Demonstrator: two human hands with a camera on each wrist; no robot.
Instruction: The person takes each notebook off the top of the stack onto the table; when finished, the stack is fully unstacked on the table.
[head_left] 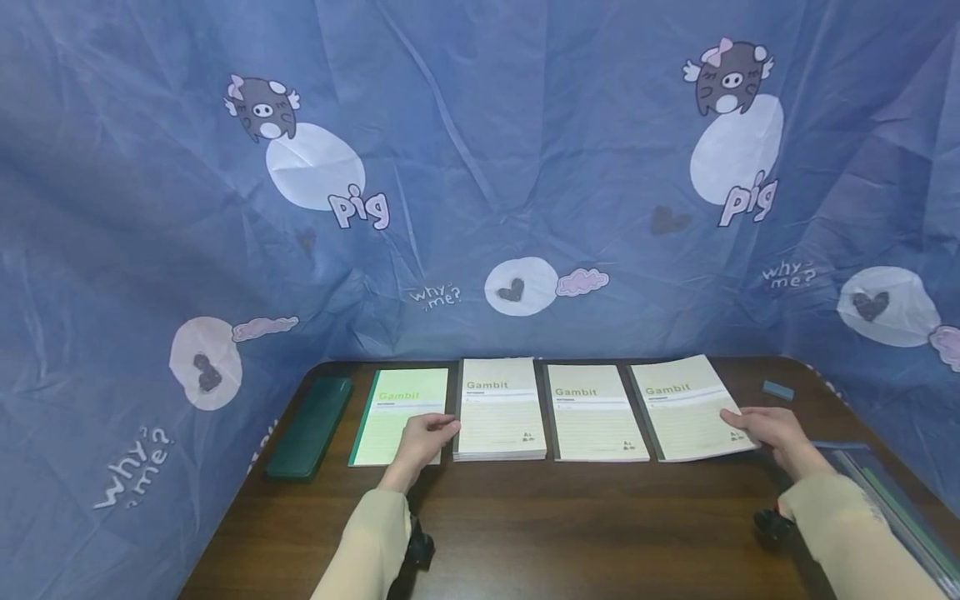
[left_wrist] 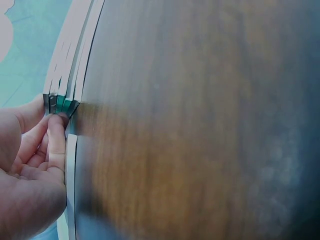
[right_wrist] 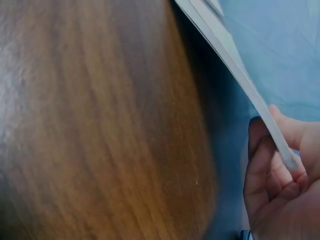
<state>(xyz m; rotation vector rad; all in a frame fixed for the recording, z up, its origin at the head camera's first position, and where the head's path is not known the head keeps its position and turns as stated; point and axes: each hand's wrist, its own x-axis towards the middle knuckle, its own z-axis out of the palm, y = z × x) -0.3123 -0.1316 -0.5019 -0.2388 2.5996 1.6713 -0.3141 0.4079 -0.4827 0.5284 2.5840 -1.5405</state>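
Four places along the far part of the brown wooden table (head_left: 570,533) held Gambit notebooks, side by side. The rightmost Gambit notebook (head_left: 678,417) was pinched at its near right corner by the right hand (head_left: 772,429), thumb on the cover and fingers beneath, so that this corner stood clear of the tabletop.

The left hand (head_left: 423,442) touched the near left corner of the stack of Gambit notebooks (head_left: 498,408), its fingers bent in close to the thumb; whether they gripped the stack could not be told. Green and black spines lay together in that stack. The green-spined Gambit notebook (head_left: 408,392) lay left of it, partly behind the left hand, and a dark-spined Gambit notebook (head_left: 596,412) lay between the stack and the pinched one.

At the far left a dark green case (head_left: 310,427) lay closed, its contents hidden. Near the right sleeve lay a clear plastic folder (head_left: 843,456), a long green strip (head_left: 887,492) showing through it. A small blue block (head_left: 777,390) lay beyond the right hand.
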